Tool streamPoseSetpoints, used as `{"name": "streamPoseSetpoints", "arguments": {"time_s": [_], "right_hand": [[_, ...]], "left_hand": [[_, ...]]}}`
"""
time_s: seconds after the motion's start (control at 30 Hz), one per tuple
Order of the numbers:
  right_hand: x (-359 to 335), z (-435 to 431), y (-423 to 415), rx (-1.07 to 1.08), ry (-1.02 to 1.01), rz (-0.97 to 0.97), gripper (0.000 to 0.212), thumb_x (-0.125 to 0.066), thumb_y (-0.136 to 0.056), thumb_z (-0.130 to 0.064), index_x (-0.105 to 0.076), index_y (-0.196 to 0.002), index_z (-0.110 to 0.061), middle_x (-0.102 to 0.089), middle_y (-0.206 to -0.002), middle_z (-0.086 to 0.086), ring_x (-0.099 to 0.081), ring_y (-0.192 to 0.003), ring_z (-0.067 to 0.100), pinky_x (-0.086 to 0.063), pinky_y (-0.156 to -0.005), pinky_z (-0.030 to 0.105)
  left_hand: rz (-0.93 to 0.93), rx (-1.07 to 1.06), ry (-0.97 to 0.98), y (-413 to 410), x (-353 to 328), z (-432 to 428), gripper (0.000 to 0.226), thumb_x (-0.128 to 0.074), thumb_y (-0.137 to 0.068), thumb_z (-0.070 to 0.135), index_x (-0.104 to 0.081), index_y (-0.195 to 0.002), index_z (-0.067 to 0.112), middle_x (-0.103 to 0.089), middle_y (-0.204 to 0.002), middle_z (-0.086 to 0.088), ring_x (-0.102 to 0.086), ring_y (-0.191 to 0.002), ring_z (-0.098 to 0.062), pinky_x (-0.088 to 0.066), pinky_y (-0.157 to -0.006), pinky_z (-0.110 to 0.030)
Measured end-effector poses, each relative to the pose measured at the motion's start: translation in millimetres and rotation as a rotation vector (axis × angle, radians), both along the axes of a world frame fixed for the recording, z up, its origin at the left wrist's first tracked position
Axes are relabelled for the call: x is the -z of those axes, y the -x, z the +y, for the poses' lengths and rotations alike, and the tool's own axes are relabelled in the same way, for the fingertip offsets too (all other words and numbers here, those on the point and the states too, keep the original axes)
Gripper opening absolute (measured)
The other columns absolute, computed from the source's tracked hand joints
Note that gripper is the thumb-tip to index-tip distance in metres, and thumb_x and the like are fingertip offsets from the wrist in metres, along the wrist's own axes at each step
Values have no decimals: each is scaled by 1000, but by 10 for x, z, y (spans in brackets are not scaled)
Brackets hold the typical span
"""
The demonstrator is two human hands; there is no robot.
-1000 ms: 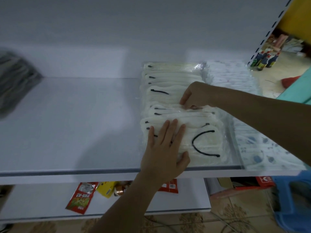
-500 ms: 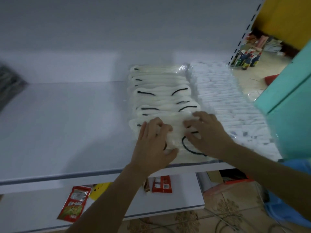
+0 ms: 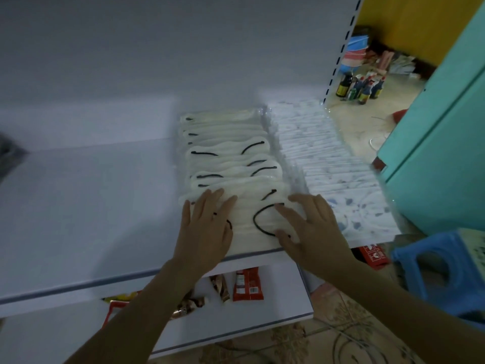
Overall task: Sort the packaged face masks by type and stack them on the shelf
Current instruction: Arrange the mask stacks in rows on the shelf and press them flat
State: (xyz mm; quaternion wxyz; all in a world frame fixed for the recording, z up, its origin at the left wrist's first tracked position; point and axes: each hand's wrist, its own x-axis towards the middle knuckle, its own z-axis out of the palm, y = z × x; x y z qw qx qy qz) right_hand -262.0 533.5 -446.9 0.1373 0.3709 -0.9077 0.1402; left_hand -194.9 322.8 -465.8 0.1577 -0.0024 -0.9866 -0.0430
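Note:
A row of packaged cream masks with black ear loops (image 3: pixel 231 158) runs from the back of the white shelf (image 3: pixel 86 206) to its front edge. To its right lies a row of packaged white masks with a blue print (image 3: pixel 328 164). My left hand (image 3: pixel 206 229) lies flat with spread fingers on the left part of the front cream pack. My right hand (image 3: pixel 312 227) presses its right part, fingers spread, next to the printed row. A dark grey pack (image 3: pixel 10 156) shows blurred at the shelf's far left.
A lower shelf (image 3: pixel 283 290) holds red and brown snack packets (image 3: pixel 248 285). A blue plastic stool (image 3: pixel 446 271) stands at the right, by a teal panel (image 3: pixel 441 158). Several bottles (image 3: pixel 359 88) stand on the floor beyond the shelf upright.
My right hand came forward from the middle of the cream row to the front pack. My left hand stayed on that pack and its fingers spread. The view swung left.

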Motion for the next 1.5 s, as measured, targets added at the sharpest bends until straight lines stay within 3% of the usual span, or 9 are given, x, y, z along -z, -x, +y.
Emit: {"name": "streamPoseSetpoints", "arguments": {"time_s": [0.23,0.33,0.47,0.63,0.73,0.97,1.17,1.3,1.5], "right_hand": [[80,8,0,3,56,-61,34,-43,-86,-35,-53,-114,-19,-62,-106,9,-51,-100,24,-40,-98,45],[-6,-89,42,74,80,-84,49,-32,-93,-48,-49,-127,-16,-56,-123,19,-44,-113,29,-36,-98,49],[-2,-251,85,128,-227,-244,60,-26,-90,-51,-60,-123,-16,-59,-124,19,-59,-108,41,-37,-92,57],[-48,-277,182,129,-200,-291,90,8,-66,-62,0,-149,-30,6,-158,7,4,-145,27,14,-112,39],[-96,-405,358,154,-246,-341,68,-13,-89,-59,9,-148,-31,14,-157,4,11,-144,24,15,-113,40],[-156,-540,476,193,-215,-431,63,-32,-97,-44,3,-148,-33,14,-157,3,12,-144,23,14,-113,41],[-139,-543,488,82,-173,-311,67,-30,-93,-56,-6,-149,-30,6,-158,4,8,-144,23,14,-113,41],[-90,-367,458,-145,-93,-120,67,-41,-77,-57,-60,-123,-12,-47,-137,20,-27,-127,26,-15,-105,56],[-125,-375,441,-141,-98,-60,46,-47,-69,-47,-71,-88,-12,-63,-95,14,-55,-88,30,-47,-80,44]], "left_hand": [[-9,-164,-130,11,-79,42,54,-35,-84,35,-51,-129,12,-49,-135,-22,-47,-125,-41,-28,-99,-61],[2,-493,-433,-12,-173,24,71,-37,-90,56,-17,-149,22,-8,-155,-21,-8,-143,-38,-8,-114,-48],[-124,-414,-763,68,-160,12,90,-60,-88,37,4,-149,21,3,-157,-13,-1,-145,-25,-9,-115,-39],[-98,-399,-796,76,-134,-124,93,-62,-86,39,5,-149,25,9,-158,-4,3,-145,-19,-7,-116,-37],[-122,-372,-896,86,-148,-178,93,-61,-86,40,6,-149,26,8,-158,-4,3,-145,-17,-8,-116,-39],[-149,-331,-847,72,-178,-243,92,-65,-82,43,1,-147,37,13,-157,-3,5,-144,-14,-9,-113,-32],[-129,-264,-442,-48,-85,-281,82,-39,-78,75,-27,-146,31,7,-155,-21,-1,-144,-36,-9,-113,-41],[-41,-144,-167,-86,-9,-357,68,-19,-91,66,-50,-130,19,-36,-143,-27,-38,-127,-49,-23,-97,-58],[-62,-84,-108,-167,19,-346,73,-17,-93,63,-62,-117,11,-43,-140,-24,-32,-131,-38,-19,-97,-59]]}}
